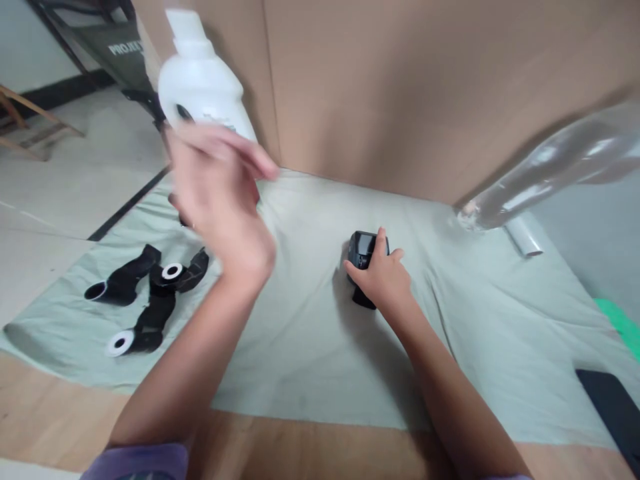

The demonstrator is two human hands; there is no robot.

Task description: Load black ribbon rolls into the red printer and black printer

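My right hand [384,273] grips a small black boxy device [361,245] with a glossy top, thumb on its near left side and a finger along its top. A short black piece [364,298] lies under or against its near end. My left hand [215,190] is raised on the left, bent at the wrist and smeared by motion. Behind it stands a large white plastic bottle [203,87] with a white cap, partly covered by the hand. Whether the left hand touches the bottle, I cannot tell.
Rolls of black material on white cores [150,300] lie on the pale green cloth [300,320] at left. A brown board [360,87] rises behind. At right are a clear plastic-wrapped object [545,170], a white tube [525,235] and a dark flat object [607,407].
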